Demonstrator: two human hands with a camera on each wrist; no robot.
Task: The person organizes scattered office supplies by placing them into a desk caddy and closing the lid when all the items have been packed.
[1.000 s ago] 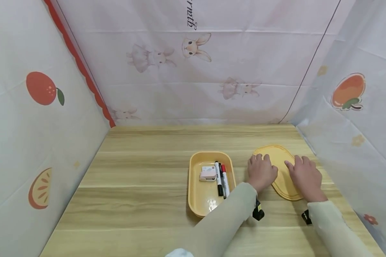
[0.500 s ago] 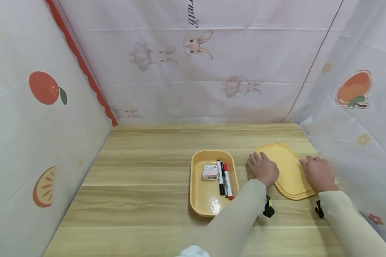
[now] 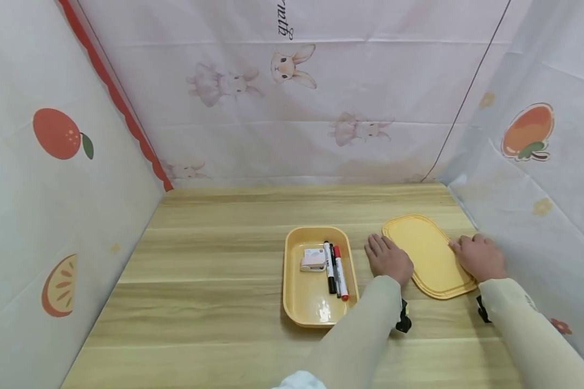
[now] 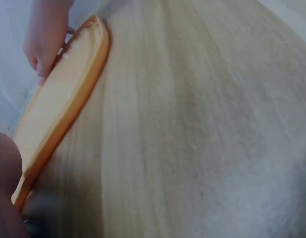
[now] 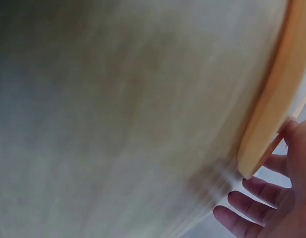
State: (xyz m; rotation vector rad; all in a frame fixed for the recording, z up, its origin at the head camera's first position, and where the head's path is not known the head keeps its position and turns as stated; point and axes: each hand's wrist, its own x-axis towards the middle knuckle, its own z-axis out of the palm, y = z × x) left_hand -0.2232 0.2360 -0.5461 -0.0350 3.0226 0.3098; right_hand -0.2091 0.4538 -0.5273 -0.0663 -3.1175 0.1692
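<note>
A flat yellow lid (image 3: 425, 254) with rounded corners and a grooved rim lies at the right of the table in the head view. My right hand (image 3: 479, 256) holds its right edge; in the right wrist view the thumb (image 5: 290, 126) is on the rim and the other fingers (image 5: 262, 191) spread beside and below it. My left hand (image 3: 389, 259) rests at the lid's left edge with its fingers extended. The left wrist view shows only part of that hand (image 4: 5, 163), next to the lid's near end.
Left of the lid stands a yellow tray (image 3: 299, 310), partly behind my left sleeve. It contains a black-capped marker (image 3: 330, 270), a red-capped marker (image 3: 340, 273), a slim dark pen between them, and a pale pink stapler-like item (image 3: 313, 263) by a small white box. Printed cloth walls (image 3: 258, 32) surround the table.
My left hand has slid left, from over the lid to its left edge. My right hand has shifted right, out to the lid's right edge, uncovering more of the lid. The tray stays put.
</note>
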